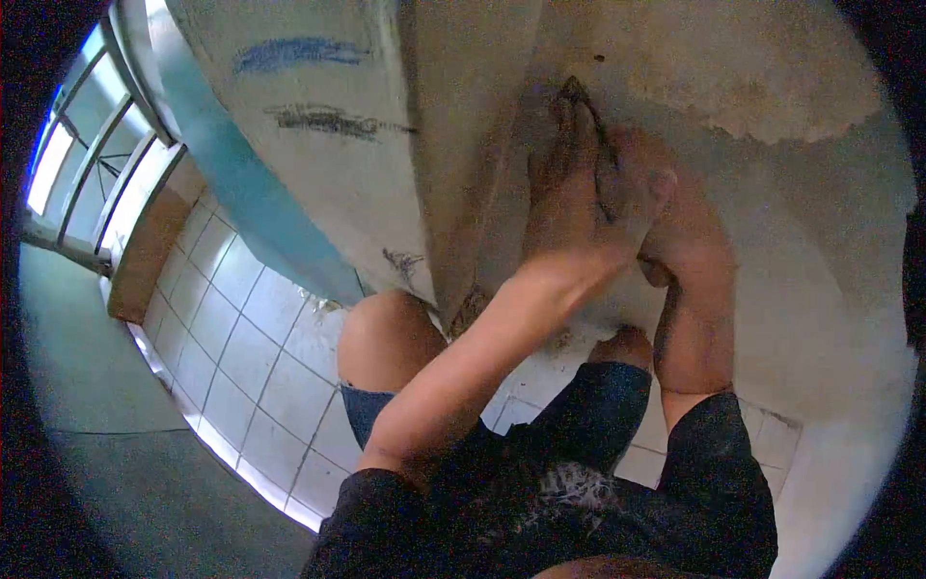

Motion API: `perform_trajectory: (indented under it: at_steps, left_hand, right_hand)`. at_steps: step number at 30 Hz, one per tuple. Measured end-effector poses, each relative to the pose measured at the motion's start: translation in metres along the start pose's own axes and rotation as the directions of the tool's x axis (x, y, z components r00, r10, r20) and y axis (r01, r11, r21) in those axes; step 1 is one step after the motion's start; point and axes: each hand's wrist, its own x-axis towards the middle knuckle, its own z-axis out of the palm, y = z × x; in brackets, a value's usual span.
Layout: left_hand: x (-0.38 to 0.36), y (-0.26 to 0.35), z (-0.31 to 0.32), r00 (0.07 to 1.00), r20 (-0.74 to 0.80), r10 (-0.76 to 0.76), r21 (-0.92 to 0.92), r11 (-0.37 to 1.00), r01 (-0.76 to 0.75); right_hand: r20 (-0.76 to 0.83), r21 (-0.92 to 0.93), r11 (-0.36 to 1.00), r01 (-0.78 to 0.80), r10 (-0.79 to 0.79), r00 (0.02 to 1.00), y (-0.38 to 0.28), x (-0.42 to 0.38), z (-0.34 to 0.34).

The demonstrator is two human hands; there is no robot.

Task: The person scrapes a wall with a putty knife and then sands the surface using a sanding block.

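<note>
Two bare hands are working close together in front of the wall (801, 217), just right of the pillar (328, 183). The left hand (569, 207) is reaching upward, nearer the pillar, while the right hand (656, 188) is curling in from farther right. One dark strip (604, 137) is running between them, right of the pillar, its upper end pointing up. Blur is hiding the fingertips, so I cannot tell whether either hand is pinching it or the hands are pressing together.

The pillar is bearing three scrawled marks: one blue mark (299, 55) and two dark marks (328, 123). Two knees (386, 333) are bending below the hands, one beside the pillar's foot and one to its right. The pillar's upright edge and the wall are hemming in the left hand; the tiled floor (241, 328) is stretching away left of the pillar, toward one barred window (96, 154).
</note>
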Motion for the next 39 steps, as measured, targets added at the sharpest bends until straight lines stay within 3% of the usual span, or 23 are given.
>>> perform_trajectory:
  at_steps: [1,5,7,11,13,14,16,17,19,20,22,26,28,32,34,35,37,39]
  left_hand:
    - [0.002,0.012,-0.008,0.997,0.057,-0.051,0.05,0.998,0.048]
    - [0.002,0.03,-0.024,0.991,0.125,-0.056,-0.042,0.997,0.062]
    - [0.005,0.027,-0.018,0.957,0.181,-0.228,-0.003,0.973,0.232]
    - [0.008,0.013,-0.015,0.968,0.135,-0.21,0.098,0.975,0.198]
    - [0.006,0.024,-0.033,0.956,0.246,-0.156,-0.075,0.981,0.18]
    - [0.009,0.02,-0.029,0.961,0.231,-0.15,-0.07,0.983,0.17]
    - [0.007,0.013,-0.012,0.996,-0.083,0.037,0.026,0.999,-0.035]
    - [0.007,0.011,-0.01,0.996,-0.079,0.03,0.018,0.999,-0.028]
    - [0.004,0.008,-0.007,0.992,0.121,0.042,0.288,0.955,-0.076]
    - [0.006,0.007,-0.005,0.992,0.118,0.05,0.286,0.955,-0.082]
    - [0.008,0.005,0.003,0.992,-0.121,-0.023,-0.056,0.998,0.016]
    - [0.009,0.003,-0.006,0.996,-0.071,-0.047,-0.006,0.999,0.047]
    - [0.011,0.012,-0.014,0.994,0.029,-0.101,-0.074,0.992,0.103]
    - [0.009,0.029,-0.023,0.988,-0.148,-0.038,-0.005,0.999,0.038]
    - [0.012,0.014,-0.02,0.992,0.03,-0.126,-0.164,0.978,0.13]
    - [0.013,0.01,-0.018,0.992,0.024,-0.126,-0.166,0.978,0.129]
    - [0.013,0.007,-0.012,0.991,-0.098,0.091,0.167,0.983,-0.074]
    - [0.012,0.01,-0.01,0.992,-0.104,0.071,0.083,0.995,-0.063]
  right_hand:
    - [0.007,-0.012,1.0,-0.009,0.009,1.0,-0.001,-0.007,-0.01]
    - [-0.001,-0.045,0.998,-0.052,0.052,0.999,-0.008,-0.01,-0.012]
    - [0.02,-0.054,0.998,-0.035,0.036,0.999,-0.013,-0.003,-0.005]
    - [0.038,-0.085,0.996,-0.042,0.045,0.998,-0.021,0.006,0.015]
    - [0.061,-0.087,0.996,-0.037,0.043,0.997,-0.023,-0.009,0.012]
    - [0.08,-0.09,0.996,-0.023,0.03,0.996,-0.028,-0.011,0.008]
    - [0.105,-0.11,0.994,-0.023,0.034,0.994,-0.029,0.003,0.017]
    - [0.106,-0.12,0.992,-0.03,0.043,0.993,-0.031,0.006,0.02]
    - [0.098,-0.132,0.99,-0.049,0.062,0.993,-0.034,-0.003,0.019]
    - [0.102,-0.137,0.99,-0.041,0.055,0.993,-0.037,-0.012,0.008]
    - [0.121,-0.15,0.988,-0.028,0.047,0.992,-0.043,-0.001,0.024]
    - [0.138,-0.162,0.987,-0.025,0.047,0.989,-0.05,0.002,0.03]
    - [0.172,-0.165,0.986,-0.011,0.04,0.984,-0.053,-0.003,0.036]
    - [0.204,-0.198,0.98,-0.013,0.055,0.977,-0.061,0.004,0.051]
    - [0.221,-0.209,0.978,-0.006,0.053,0.974,-0.066,0.002,0.051]
    - [0.23,-0.216,0.976,-0.003,0.054,0.972,-0.069,0.005,0.055]
    - [0.237,-0.232,0.973,-0.001,0.058,0.97,-0.07,0.008,0.061]
    - [0.242,-0.246,0.969,0.012,0.049,0.969,-0.075,-0.013,0.056]
